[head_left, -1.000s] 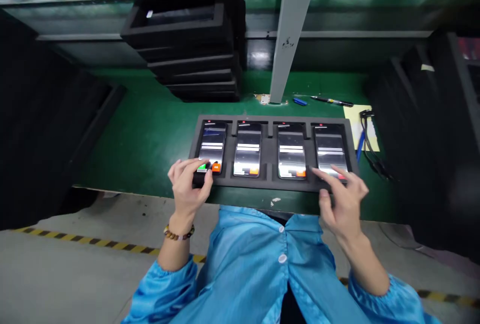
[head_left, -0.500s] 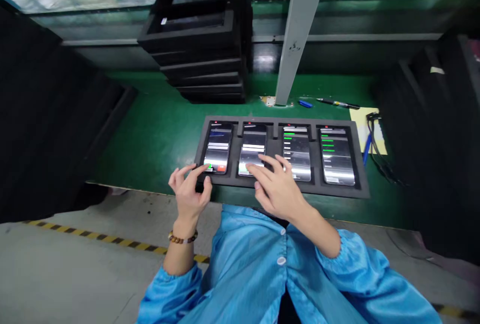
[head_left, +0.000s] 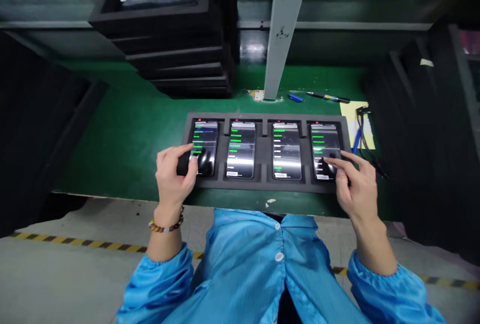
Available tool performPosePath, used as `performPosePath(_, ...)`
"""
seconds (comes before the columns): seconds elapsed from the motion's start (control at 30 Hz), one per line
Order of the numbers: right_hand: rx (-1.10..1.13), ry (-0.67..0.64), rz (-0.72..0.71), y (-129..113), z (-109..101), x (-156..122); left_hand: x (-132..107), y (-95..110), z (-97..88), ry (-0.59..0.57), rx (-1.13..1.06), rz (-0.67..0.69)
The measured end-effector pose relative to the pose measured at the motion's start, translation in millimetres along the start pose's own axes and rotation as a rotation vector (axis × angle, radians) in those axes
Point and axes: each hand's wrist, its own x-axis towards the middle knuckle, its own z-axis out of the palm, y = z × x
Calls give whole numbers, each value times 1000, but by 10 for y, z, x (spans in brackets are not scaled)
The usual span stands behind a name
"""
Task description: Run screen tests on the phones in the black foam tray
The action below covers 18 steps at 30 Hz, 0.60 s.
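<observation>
A black foam tray (head_left: 264,186) lies on the green bench and holds several lit phones side by side. My left hand (head_left: 173,176) rests at the tray's left end, its fingers bent around the tray edge and a fingertip on the leftmost phone (head_left: 204,147). My right hand (head_left: 354,186) hovers at the right end with fingers apart, its forefinger touching the screen of the rightmost phone (head_left: 324,150). The two middle phones (head_left: 240,149) show green lines on their screens and nothing touches them. Neither hand holds anything.
A stack of black foam trays (head_left: 168,34) stands at the back left. A grey post (head_left: 283,29) rises behind the tray, with pens (head_left: 328,97) beside it. Yellow paper (head_left: 350,116) and cables (head_left: 365,131) lie to the right. Dark bins flank both sides.
My right hand moved from the second phone across to the rightmost phone. The left hand stayed at the leftmost phone. All screens now show green lines.
</observation>
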Motion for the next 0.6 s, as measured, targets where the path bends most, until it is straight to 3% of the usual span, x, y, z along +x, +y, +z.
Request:
performPosePath(0.33,63,-115,-128,-493,321,338,3,-9,21,-16,-47,20)
performPosePath(0.6,23,-180,-131,-628,461,522,-8,-18,39,34,-82,-6)
